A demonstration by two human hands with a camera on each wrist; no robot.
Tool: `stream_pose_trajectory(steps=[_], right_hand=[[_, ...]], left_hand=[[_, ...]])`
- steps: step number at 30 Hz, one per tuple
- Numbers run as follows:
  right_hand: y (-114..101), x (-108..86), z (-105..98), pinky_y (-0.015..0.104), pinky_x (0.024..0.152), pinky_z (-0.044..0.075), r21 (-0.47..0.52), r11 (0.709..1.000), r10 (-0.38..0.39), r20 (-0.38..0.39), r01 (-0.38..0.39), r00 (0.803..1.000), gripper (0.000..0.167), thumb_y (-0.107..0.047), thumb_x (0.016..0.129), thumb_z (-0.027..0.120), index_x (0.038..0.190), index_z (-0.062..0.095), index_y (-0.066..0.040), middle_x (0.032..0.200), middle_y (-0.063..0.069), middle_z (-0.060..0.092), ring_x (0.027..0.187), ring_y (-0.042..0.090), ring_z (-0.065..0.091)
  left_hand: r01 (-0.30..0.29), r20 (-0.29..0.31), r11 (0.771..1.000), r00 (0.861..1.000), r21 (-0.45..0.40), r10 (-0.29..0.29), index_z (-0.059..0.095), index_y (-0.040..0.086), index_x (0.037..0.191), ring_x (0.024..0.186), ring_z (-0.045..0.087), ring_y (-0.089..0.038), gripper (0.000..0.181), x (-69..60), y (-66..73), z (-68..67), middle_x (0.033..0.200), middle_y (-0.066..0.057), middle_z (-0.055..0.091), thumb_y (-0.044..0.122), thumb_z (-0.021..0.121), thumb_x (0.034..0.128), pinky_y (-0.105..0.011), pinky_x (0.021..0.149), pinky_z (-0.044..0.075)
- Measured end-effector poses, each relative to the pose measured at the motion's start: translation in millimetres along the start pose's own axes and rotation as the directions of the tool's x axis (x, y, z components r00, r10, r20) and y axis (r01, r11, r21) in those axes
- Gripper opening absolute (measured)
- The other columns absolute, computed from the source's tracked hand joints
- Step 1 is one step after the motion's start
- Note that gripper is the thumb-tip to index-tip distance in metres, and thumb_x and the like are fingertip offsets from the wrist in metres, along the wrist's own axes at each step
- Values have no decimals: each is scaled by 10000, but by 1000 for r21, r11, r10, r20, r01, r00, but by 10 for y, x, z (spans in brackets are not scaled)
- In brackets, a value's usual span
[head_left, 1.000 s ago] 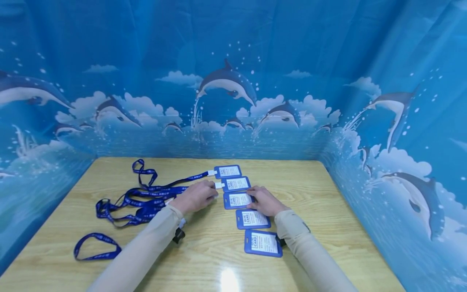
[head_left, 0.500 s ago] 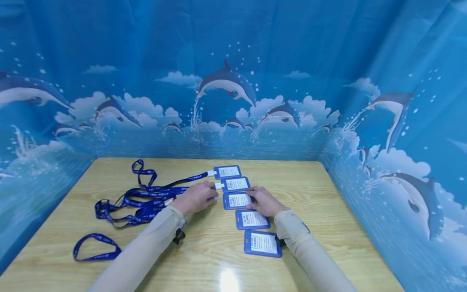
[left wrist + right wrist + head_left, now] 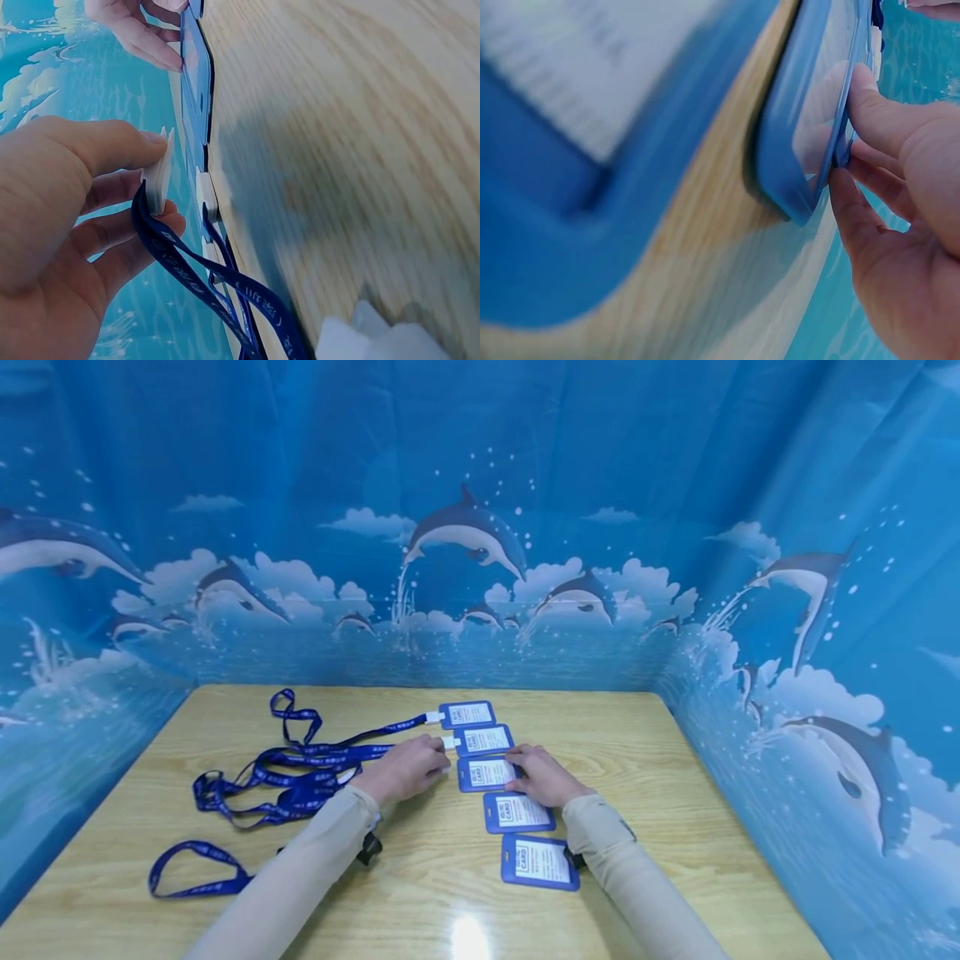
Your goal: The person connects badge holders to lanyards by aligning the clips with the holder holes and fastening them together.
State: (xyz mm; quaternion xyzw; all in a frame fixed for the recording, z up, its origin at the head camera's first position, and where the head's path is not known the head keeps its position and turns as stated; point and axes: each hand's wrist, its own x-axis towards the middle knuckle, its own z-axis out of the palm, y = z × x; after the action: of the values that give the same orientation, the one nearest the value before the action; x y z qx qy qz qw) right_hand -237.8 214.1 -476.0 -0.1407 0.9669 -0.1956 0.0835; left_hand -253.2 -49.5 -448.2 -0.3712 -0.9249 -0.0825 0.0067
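Note:
My left hand (image 3: 405, 768) pinches a white plastic clip (image 3: 157, 176) between thumb and fingers, held above the table with a dark blue lanyard (image 3: 176, 259) trailing from it. To its right lies a column of blue card holders with white inserts. My right hand (image 3: 549, 774) grips the right edge of the middle card holder (image 3: 480, 773), thumb on its face. The clip is apart from that holder's slotted left end. Two farther holders, the back one (image 3: 467, 714) and the second one (image 3: 483, 740), have white clips at their left ends with lanyards attached.
Nearer me lie two more card holders, one (image 3: 519, 812) just below the gripped one and another (image 3: 540, 862) by my right wrist. Tangled blue lanyards (image 3: 300, 777) spread at left, with a separate loop (image 3: 198, 887) in front. Dolphin-printed curtains (image 3: 480, 635) border the wooden table (image 3: 420, 910).
Both hands stay almost in place, with the same holds. My left forearm has shifted very slightly.

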Motion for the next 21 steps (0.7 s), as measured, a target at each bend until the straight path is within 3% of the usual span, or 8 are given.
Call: stream_pose_trajectory(steps=[10,21], right_hand=[[12,3,13,485,1172,390,-1,1000,14,6,-14,1000,562,-285,943,712,1424,555,-42,1492,145,505,1394,333,461],[-1,-3,2,484,1182,377,-3,1000,18,5,-18,1000,558,-284,947,707,1423,556,-36,1498,143,500,1407,334,448]], left_hand=[[-48,-24,999,999,-13,48,790,152,1027,834,597,-112,118,1,-12,33,968,10,679,154,744,918,-266,753,550],[-32,-1,999,999,-3,32,791,163,1042,824,588,-88,128,45,-13,25,969,23,680,159,740,925,-243,744,536]])
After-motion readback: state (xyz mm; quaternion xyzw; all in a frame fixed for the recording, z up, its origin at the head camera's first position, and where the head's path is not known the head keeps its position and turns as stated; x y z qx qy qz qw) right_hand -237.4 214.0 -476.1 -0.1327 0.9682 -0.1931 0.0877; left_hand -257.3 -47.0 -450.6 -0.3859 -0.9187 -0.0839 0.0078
